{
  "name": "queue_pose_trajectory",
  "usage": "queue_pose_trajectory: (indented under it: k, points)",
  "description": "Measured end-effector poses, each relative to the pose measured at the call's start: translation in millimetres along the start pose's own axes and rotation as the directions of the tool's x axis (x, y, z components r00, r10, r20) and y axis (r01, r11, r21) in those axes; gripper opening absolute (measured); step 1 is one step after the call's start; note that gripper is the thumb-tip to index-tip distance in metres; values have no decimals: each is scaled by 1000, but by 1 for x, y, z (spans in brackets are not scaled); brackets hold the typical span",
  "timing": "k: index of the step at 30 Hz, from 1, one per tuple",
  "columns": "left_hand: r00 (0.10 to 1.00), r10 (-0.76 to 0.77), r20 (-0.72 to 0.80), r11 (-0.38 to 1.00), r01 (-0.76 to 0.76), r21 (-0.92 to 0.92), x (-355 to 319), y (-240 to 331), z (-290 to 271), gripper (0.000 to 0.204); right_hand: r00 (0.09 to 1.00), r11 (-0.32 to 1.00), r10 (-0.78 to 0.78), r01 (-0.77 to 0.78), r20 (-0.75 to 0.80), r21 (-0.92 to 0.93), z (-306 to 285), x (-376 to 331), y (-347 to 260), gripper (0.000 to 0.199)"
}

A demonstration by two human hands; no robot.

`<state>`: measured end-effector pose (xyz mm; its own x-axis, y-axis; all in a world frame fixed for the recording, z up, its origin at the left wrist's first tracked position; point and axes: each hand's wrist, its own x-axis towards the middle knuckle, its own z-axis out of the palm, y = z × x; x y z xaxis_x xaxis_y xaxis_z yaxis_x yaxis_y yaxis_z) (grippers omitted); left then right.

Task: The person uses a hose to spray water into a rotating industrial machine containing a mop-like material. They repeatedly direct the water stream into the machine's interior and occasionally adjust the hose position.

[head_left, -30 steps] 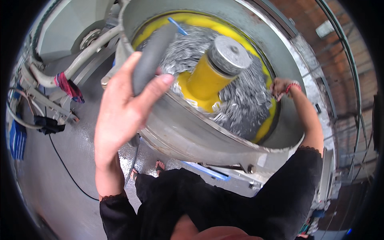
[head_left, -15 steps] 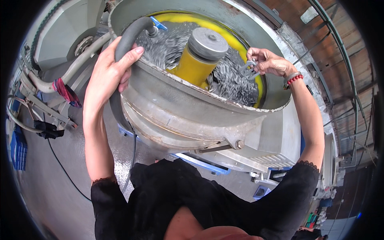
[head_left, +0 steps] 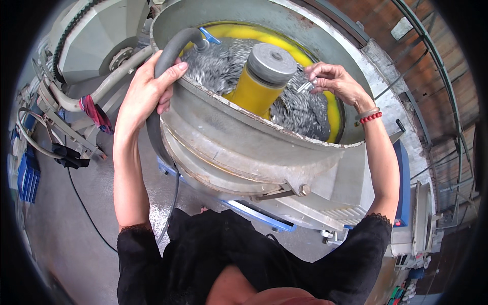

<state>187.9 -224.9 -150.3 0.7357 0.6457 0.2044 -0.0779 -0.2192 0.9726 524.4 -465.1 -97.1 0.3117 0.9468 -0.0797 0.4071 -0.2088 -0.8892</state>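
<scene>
My left hand (head_left: 145,94) grips a gray hose (head_left: 175,44) curving into a round metal tub (head_left: 229,129), while my right hand (head_left: 335,82) pinches at least 1 small silvery piece (head_left: 306,87) above the loose gray parts (head_left: 314,116) inside.

Grey pieces (head_left: 305,116) are blurred; the tub (head_left: 229,133) is cropped above.

One left hand (head_left: 144,96), one right hand (head_left: 336,85), so two total. Two bracelets (head_left: 371,117). One big tub (head_left: 229,134), one yellow column (head_left: 255,93), one grey cap (head_left: 273,60), one fat hose (head_left: 170,50), one blue lever (head_left: 209,35). One knotted cloth (head_left: 95,114), at least one blue crate (head_left: 29,175). Metal pieces (head_left: 305,119)? lol, way too many to count.
</scene>
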Motion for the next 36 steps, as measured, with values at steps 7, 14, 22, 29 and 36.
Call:
queue_pose_trajectory:
  k: [7,14,22,29,36]
  points:
    - [1000,27,15,998,-26,-56,0,-1,2,30,982,963,-191,187,-1,192,-21,-7,-1,10]
    - [999,17,30,998,-16,-56,-1,0,2,30,932,878,-322,360,-167,316,-15,-13,-10,14]
    - [1000,-6,8,998,6,-58,-2,0,1,27,773,921,-364,381,-520,-77,-7,-4,-15,45]
    - [1000,-7,1,999,7,-48,-3,3,5,25,719,896,-241,424,-652,136,-19,-3,-8,37]
    - [1000,-8,19,998,10,-58,-2,2,4,25,734,821,-253,507,-630,262,-31,-6,-3,35]
